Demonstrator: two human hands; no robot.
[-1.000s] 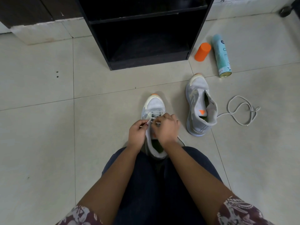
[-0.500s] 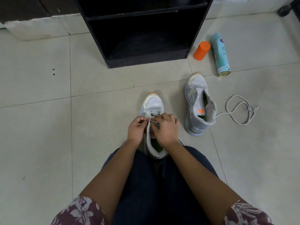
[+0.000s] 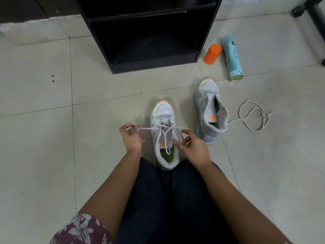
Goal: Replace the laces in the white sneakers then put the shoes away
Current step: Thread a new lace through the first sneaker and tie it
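Note:
A white sneaker with an orange toe tip stands on the floor between my knees, toe pointing away. A white lace is threaded through its front eyelets. My left hand pinches one lace end, pulled out to the left of the shoe. My right hand pinches the other part of the lace at the shoe's right side. A second white sneaker without a lace lies to the right. A loose grey lace curls on the floor beside it.
A black open shelf unit stands on the tiled floor straight ahead. An orange cap and a pale blue spray can lie to its right. A chair's dark wheeled base is at the far right corner.
My hands, held together over the shoe's eyelets before, have moved apart, drawing the lace ends out to the left and right.

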